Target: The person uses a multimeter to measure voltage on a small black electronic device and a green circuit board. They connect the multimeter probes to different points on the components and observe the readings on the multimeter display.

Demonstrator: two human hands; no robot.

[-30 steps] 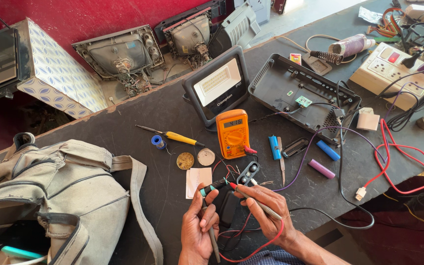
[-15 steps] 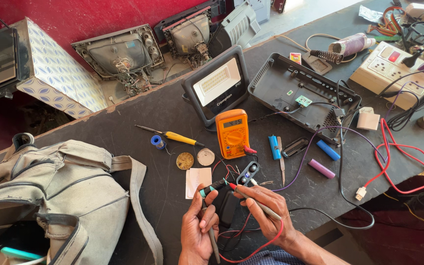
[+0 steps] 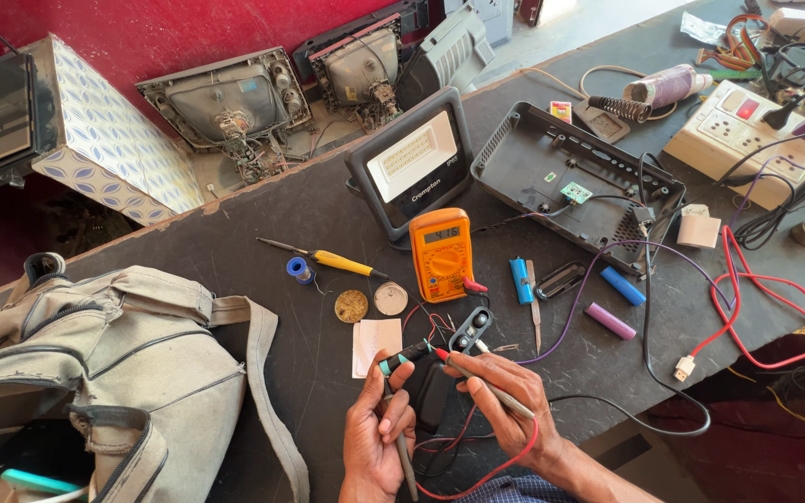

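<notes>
Dark, matte worktop [image 3: 263, 233] at the near edge — two bare hands are seen at work. The left hand [image 3: 376, 438] is closed around a small black cylindrical cell with a green end [image 3: 404, 355], held just above the table edge; a black test probe [image 3: 402, 449] is also gripped between its fingers. The right hand [image 3: 505, 396] is closed pen-fashion on a red-tipped grey test probe [image 3: 477, 377], whose tip is set against the cell's end. Red and black leads [image 3: 477, 470] are looped below the wrists. Just beyond the fingers lies a black two-slot battery holder [image 3: 470, 329], with a white paper slip [image 3: 375, 343] to its left. A grey canvas bag [image 3: 95, 373] occupies the near left.

Farther back, an orange digital multimeter [image 3: 442, 254] is laid flat — flanked on one side by a yellow-handled screwdriver [image 3: 333, 262], a blue solder spool [image 3: 300, 270] and two round tins [image 3: 370, 302], and on the other by blue and purple cylindrical cells [image 3: 612, 303]. Behind these stand a black LED floodlight [image 3: 412, 168] and an open black plastic casing [image 3: 575, 182]. A cream switchboard [image 3: 743, 126] lies at far right; bare picture tubes [image 3: 225, 102] rest against the red wall.
</notes>
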